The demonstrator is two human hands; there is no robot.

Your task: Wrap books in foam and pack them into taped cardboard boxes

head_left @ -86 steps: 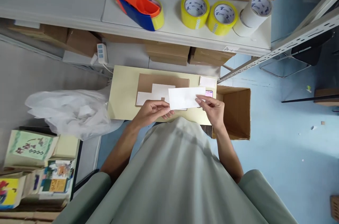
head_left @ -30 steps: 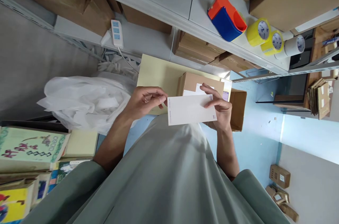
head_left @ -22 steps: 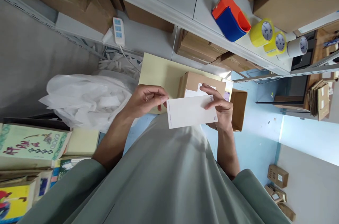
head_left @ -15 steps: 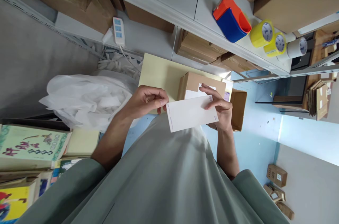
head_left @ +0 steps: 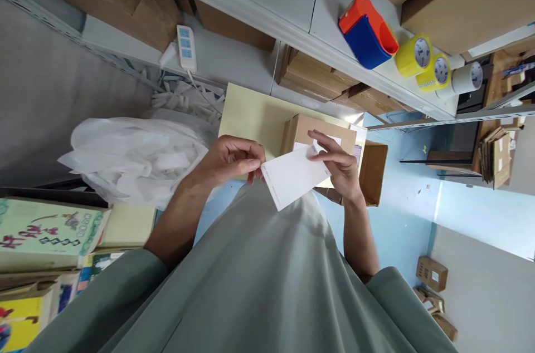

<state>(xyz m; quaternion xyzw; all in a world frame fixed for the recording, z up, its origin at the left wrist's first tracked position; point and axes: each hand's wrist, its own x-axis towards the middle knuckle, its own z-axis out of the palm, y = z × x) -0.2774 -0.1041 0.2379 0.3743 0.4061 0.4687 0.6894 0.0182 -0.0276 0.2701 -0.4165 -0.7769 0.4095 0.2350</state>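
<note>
A white paper slip (head_left: 295,176) with faint small print along its edges is held tilted in front of my body. My left hand (head_left: 234,159) pinches its upper left corner between thumb and fingers. At the far end, my right hand (head_left: 339,165) has a digit lying over the slip's top right part, another finger stretched out above it. What lies behind the slip is hidden. Just beyond, a taped cardboard box (head_left: 307,123) with white paper on it rests on a pale yellow tabletop (head_left: 251,111).
A white plastic bag (head_left: 125,158) of scraps lies left. The shelf above holds a red-and-blue tape dispenser (head_left: 368,33), yellow tape rolls (head_left: 413,56) and a power strip (head_left: 186,48). An open carton (head_left: 374,172) stands right; printed boxes (head_left: 45,228) sit lower left.
The slip has tilted, its right end rising. My right hand has shifted slightly left and up along it. My left hand keeps its pinch, nearly unmoved.
</note>
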